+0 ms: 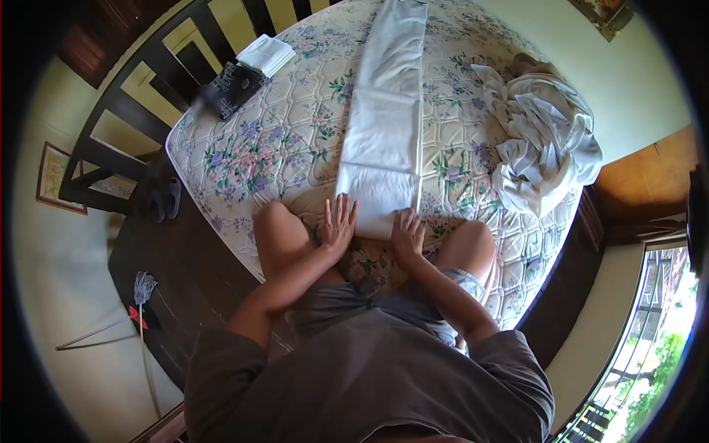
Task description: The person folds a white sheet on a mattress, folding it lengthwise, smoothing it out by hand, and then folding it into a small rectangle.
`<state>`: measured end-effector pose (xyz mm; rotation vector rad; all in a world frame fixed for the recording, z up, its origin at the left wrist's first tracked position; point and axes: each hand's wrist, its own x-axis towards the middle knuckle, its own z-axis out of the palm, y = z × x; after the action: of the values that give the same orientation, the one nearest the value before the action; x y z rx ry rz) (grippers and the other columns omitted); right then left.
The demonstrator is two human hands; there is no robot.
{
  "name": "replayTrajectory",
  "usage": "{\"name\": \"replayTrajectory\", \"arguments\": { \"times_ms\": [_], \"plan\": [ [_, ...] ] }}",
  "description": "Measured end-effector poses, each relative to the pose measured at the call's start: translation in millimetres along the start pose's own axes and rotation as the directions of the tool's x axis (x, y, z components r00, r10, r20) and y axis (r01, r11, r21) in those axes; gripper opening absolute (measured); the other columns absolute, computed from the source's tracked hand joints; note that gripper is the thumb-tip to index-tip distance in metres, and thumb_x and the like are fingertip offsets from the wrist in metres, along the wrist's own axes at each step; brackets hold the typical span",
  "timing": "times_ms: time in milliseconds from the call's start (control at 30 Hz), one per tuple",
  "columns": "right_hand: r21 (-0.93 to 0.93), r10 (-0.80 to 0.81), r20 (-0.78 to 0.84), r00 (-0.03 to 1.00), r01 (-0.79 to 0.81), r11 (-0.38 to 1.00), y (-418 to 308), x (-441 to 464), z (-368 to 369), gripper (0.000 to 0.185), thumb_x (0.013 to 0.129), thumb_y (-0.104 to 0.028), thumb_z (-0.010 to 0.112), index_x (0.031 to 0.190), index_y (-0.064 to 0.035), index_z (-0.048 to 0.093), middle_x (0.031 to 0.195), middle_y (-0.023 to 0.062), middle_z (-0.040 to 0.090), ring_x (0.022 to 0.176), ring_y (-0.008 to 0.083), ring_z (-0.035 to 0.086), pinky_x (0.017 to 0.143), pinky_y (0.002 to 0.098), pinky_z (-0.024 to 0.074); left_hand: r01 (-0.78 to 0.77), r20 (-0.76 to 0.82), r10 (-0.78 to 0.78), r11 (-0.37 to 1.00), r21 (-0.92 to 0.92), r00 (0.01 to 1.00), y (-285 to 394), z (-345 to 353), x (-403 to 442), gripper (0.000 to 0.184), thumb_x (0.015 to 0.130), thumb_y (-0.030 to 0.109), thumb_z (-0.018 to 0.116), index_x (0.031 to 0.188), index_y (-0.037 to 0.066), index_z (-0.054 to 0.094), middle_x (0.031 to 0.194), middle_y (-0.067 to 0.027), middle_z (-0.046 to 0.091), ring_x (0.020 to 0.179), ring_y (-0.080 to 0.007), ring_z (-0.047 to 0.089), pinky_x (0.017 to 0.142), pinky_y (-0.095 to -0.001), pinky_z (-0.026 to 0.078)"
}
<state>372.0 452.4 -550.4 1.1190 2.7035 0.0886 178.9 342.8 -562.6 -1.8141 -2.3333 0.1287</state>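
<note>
A long strip of folded white sheet (384,133) runs from the far edge of the mattress down to my crossed legs, with crease lines across it. My left hand (340,227) lies palm down with fingers spread, at the left edge of the strip's near end. At the near right corner, my right hand (408,235) presses on the cloth with its fingers slightly bent and a little apart. The underside of both hands is hidden.
The strip lies on a floral mattress (273,140). A crumpled white sheet (546,140) is heaped at the right. Folded white cloth (266,55) and a black printed item (235,90) sit at the far left, near the dark slatted bed frame (140,111). A mop (144,288) stands on the left.
</note>
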Motion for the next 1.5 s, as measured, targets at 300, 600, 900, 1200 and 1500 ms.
{"name": "replayTrajectory", "arguments": {
  "times_ms": [300,600,900,1200,1500],
  "plan": [
    [-0.035,-0.014,-0.170,0.985,0.008,0.999,28,-5,-32,0.047,0.087,-0.014,0.055,0.132,0.0008,0.057,0.137,0.0184,0.056,0.131,0.0418,0.049,0.114,0.0721,0.0166,0.014,-0.038,-0.017,0.996,-0.093,0.999,-14,-8,-5,0.052,0.095,0.013,0.045,0.145,-0.001,0.045,0.155,-0.0168,0.041,0.148,-0.0360,0.029,0.120,-0.0628,0.014],
    [0.222,-0.174,-0.239,0.955,0.228,0.948,40,-92,-95,0.041,0.084,-0.011,0.059,0.123,-0.0016,0.060,0.135,0.0130,0.058,0.133,0.0371,0.047,0.114,0.0688,0.0201,-0.141,0.091,0.147,0.988,-0.062,0.985,-22,-108,-65,0.051,0.093,0.012,0.045,0.141,-0.005,0.049,0.149,-0.0183,0.048,0.143,-0.0397,0.038,0.119,-0.0622,0.017],
    [0.656,-0.197,-0.299,0.934,0.351,0.668,82,-94,-113,0.029,0.078,-0.006,0.068,0.107,-0.0054,0.065,0.102,0.0143,0.069,0.105,0.0353,0.065,0.097,0.0528,0.0466,-0.083,0.239,0.206,0.894,-0.440,0.949,-54,-157,-60,0.032,0.087,0.010,0.059,0.119,0.009,0.066,0.113,-0.0109,0.070,0.119,-0.0304,0.060,0.116,-0.0630,0.023],
    [0.966,0.100,-0.215,0.972,0.197,0.165,128,75,-100,0.027,0.096,-0.024,0.068,0.110,-0.0011,0.064,0.081,0.0067,0.067,0.076,0.0125,0.063,0.071,0.0300,0.0512,-0.061,-0.050,0.048,0.268,-0.962,0.998,-134,-119,106,0.033,0.080,0.020,0.076,0.107,0.001,0.070,0.094,-0.0063,0.073,0.080,-0.0173,0.068,0.072,-0.0340,0.056],
    [0.915,0.303,0.270,0.914,-0.146,-0.377,104,107,19,0.074,0.095,-0.050,0.062,0.149,-0.0088,0.033,0.097,0.0088,0.064,0.077,0.0186,0.060,0.067,0.0327,0.0501,0.420,0.357,-0.263,0.250,-0.872,0.896,-90,42,104,0.047,0.094,0.049,0.062,0.105,0.003,0.070,0.088,-0.0128,0.071,0.080,-0.0279,0.067,0.072,-0.0392,0.050]
  ]
}}
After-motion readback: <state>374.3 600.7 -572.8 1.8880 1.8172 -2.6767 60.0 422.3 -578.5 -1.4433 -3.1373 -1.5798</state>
